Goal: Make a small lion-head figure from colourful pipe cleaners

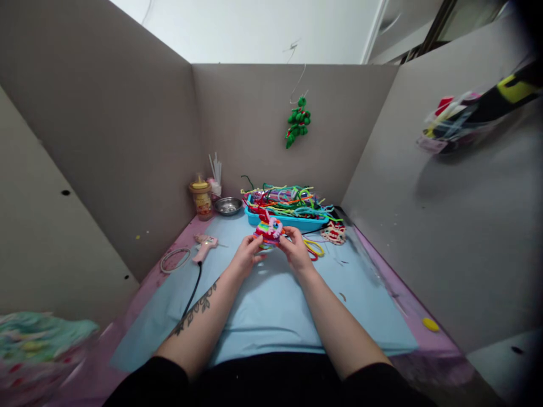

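Note:
Between my two hands, above the table's blue cover, is a small colourful pipe-cleaner figure [268, 229] with red, pink, orange and green parts. My left hand [249, 252] pinches its left side, fingers closed on the edge. On the other side my right hand [296, 249] grips it with thumb and fingers. Part of the figure is hidden behind my fingertips. Just beyond it stands a blue tray [288, 221] heaped with pipe cleaners [292, 200] in many colours. Yellow and red loops [314, 249] lie right of my right hand.
A pink glue gun [205, 249] with a black cord rests at the left, beside a coiled pale cable [175, 261]. Behind stand a metal bowl [228, 207] and a lidded cup [201, 199]. A red-and-white piece [334, 233] lies right of the tray. Grey partitions [254, 124] surround the table.

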### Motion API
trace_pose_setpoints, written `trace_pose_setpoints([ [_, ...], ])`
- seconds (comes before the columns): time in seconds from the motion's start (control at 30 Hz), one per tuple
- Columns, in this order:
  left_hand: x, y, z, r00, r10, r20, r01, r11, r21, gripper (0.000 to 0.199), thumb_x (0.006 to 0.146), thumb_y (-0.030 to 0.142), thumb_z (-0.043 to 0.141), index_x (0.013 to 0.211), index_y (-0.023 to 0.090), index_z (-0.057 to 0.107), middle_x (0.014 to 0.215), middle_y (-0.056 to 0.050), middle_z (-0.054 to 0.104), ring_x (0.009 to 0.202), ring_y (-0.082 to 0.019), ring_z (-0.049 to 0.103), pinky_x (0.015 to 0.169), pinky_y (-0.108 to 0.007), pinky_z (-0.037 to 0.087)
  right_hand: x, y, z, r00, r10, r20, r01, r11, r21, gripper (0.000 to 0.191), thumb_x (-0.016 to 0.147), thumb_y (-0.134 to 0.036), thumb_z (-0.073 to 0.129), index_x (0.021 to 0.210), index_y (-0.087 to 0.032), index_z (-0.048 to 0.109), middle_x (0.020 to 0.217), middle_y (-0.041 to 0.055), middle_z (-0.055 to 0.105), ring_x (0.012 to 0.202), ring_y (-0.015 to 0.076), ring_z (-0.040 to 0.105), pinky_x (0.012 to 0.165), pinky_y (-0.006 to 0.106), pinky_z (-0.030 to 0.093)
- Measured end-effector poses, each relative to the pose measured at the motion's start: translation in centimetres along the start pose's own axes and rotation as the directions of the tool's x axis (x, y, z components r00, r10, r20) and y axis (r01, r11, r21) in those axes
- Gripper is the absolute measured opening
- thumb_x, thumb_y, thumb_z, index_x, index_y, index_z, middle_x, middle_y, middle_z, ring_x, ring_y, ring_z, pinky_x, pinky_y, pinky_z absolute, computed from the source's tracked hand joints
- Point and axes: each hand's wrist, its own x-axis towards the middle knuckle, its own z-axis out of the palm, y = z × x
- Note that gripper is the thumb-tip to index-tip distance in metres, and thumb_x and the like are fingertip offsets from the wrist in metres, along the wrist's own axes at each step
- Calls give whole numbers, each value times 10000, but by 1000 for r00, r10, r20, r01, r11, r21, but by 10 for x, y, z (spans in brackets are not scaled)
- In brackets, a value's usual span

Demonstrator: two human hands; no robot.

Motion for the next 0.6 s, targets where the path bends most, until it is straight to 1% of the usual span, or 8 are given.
trace_pose_setpoints([
  [0.1, 0, 2, -1, 1000, -13, 22, 15, 998, -55, 382, 697, 365, 793, 964, 184, 587, 1003, -62, 675, 814, -178, 671, 623, -271, 548, 2, 3, -2, 1000, -3, -9, 3, 1000, -31, 465, 631, -438, 792, 992, -249, 568, 999, 7, 602, 862, 172, 596, 756, 320, 516],
  [0.23, 1, 3, -5, 992, -80, 100, 88, 993, -73, 348, 792, 381, 710, 1064, 177, 641, 1050, -86, 686, 788, -176, 667, 638, -286, 557, 4, 5, -5, 998, -57, 29, 60, 990, -128, 423, 680, -467, 764, 988, -242, 580, 999, 18, 621, 846, 172, 604, 770, 320, 518],
  [0.37, 5, 1, -7, 984, -150, 96, 162, 978, -132, 293, 856, 362, 637, 1050, 144, 661, 999, -98, 704, 744, -165, 663, 659, -283, 551, 5, 6, -5, 994, -83, 70, 94, 979, -178, 411, 717, -488, 739, 1014, -241, 599, 1050, 32, 641, 875, 185, 619, 799, 335, 526],
  [0.43, 6, 1, -7, 983, -161, 89, 175, 967, -184, 288, 870, 348, 621, 1074, 147, 649, 983, -88, 706, 752, -160, 664, 671, -275, 548, 5, 5, -5, 992, -84, 90, 100, 977, -189, 416, 746, -511, 707, 1046, -241, 608, 1095, 45, 650, 919, 202, 627, 838, 358, 526],
  [0.5, 6, 1, -7, 980, -171, 104, 190, 956, -221, 301, 878, 351, 609, 1103, 151, 636, 976, -81, 706, 766, -159, 667, 679, -270, 546, 5, 4, -4, 990, -81, 119, 105, 971, -213, 438, 773, -524, 677, 1100, -240, 611, 1150, 60, 650, 989, 224, 625, 891, 385, 513],
  [0.6, 6, 2, -8, 971, -189, 145, 219, 950, -222, 324, 885, 375, 594, 1126, 160, 628, 951, -75, 709, 741, -158, 667, 659, -271, 540, 3, 2, -4, 983, -71, 167, 113, 959, -260, 488, 796, -518, 651, 1188, -233, 592, 1250, 87, 618, 1098, 256, 599, 953, 421, 484],
])
